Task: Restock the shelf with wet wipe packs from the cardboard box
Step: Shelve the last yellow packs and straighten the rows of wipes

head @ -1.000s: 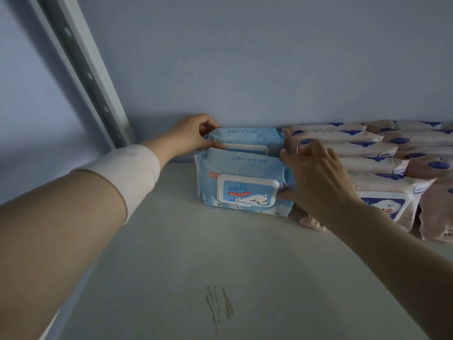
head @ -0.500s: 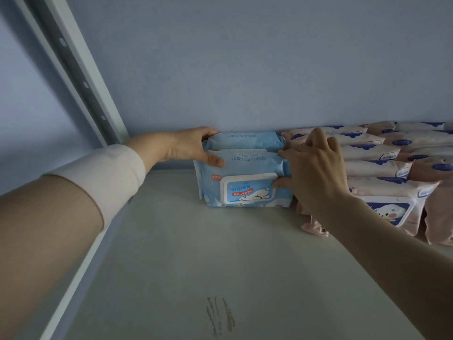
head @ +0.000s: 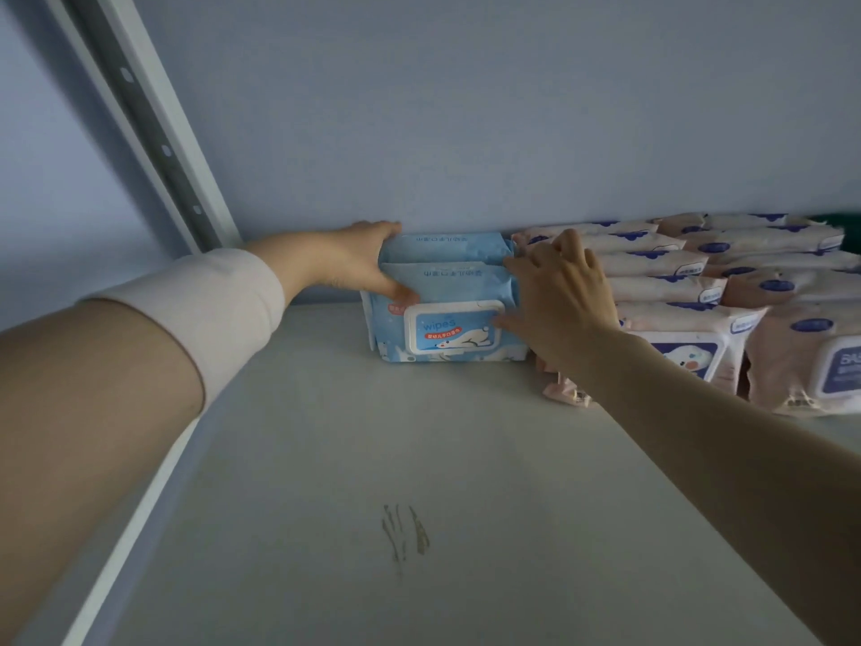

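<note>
Against the back wall of a pale shelf [head: 326, 459], two blue wet wipe packs [head: 447, 314] stand on edge, one behind the other. Both hands press on them: the left hand [head: 354, 263] grips their left end, thumb on the front pack; the right hand [head: 559, 296] lies flat against their right end. Rows of pink wipe packs [head: 699, 291] touch the blue ones along the shelf's back right. Scuff marks [head: 403, 533] show near the front edge.

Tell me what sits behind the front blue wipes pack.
A second blue pack stands directly behind the front blue pack, near the back wall. Only its top shows; whatever is lower down is hidden.
</note>
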Motion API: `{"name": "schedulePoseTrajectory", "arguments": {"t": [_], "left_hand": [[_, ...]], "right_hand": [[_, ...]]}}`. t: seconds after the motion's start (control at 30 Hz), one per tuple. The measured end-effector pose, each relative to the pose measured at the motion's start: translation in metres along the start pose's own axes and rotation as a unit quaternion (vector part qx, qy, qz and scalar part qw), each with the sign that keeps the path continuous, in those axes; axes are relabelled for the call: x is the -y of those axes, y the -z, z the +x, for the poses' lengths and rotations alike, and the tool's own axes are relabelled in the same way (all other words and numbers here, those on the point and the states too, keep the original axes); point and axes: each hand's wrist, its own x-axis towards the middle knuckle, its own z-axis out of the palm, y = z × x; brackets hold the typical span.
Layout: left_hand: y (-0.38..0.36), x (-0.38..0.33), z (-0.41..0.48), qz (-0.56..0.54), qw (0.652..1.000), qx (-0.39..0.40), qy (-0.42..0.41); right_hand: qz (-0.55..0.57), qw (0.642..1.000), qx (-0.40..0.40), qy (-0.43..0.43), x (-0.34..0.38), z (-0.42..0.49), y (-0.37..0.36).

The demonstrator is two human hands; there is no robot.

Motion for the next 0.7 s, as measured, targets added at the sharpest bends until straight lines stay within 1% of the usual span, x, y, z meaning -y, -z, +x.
{"name": "schedulePoseTrajectory", "arguments": {"t": [0.07, 0.17, 0.23, 0.33, 0.4, 0.47, 0.53, 0.63, 0.7], "left_hand": [[0.001, -0.014, -0.012, 0.071, 0.996, -0.045, 0.003], [-0.002, -0.04, -0.033, 0.208, 0.972, -0.103, -0.027], [-0.008, -0.057, -0.046, 0.274, 0.955, -0.105, -0.034], [-0.023, -0.089, -0.066, 0.336, 0.937, -0.091, -0.024], [-0.032, -0.113, -0.082, 0.347, 0.933, -0.089, -0.006], [-0.042, -0.141, -0.098, 0.337, 0.937, -0.092, 0.022], [-0.057, -0.174, -0.113, 0.324, 0.941, -0.087, 0.031], [-0.086, -0.225, -0.129, 0.31, 0.949, -0.055, 0.03], [-0.101, -0.252, -0.133, 0.322, 0.946, -0.025, 0.036]], "right_hand": [[0.025, 0.999, -0.022, 0.006, -0.003, -0.007, 0.007], [0.026, 0.999, -0.039, 0.012, -0.011, -0.017, 0.018], [0.017, 0.999, -0.031, 0.009, -0.019, -0.026, 0.023], [0.003, 1.0, -0.004, 0.02, -0.039, -0.047, 0.03], [-0.006, 0.999, 0.01, 0.032, -0.057, -0.067, 0.039], [-0.005, 0.999, 0.012, 0.048, -0.076, -0.09, 0.048], [-0.002, 0.998, 0.022, 0.054, -0.101, -0.119, 0.055], [-0.017, 0.997, 0.049, 0.054, -0.142, -0.161, 0.068], [-0.014, 0.996, 0.079, 0.039, -0.168, -0.186, 0.08]]}}
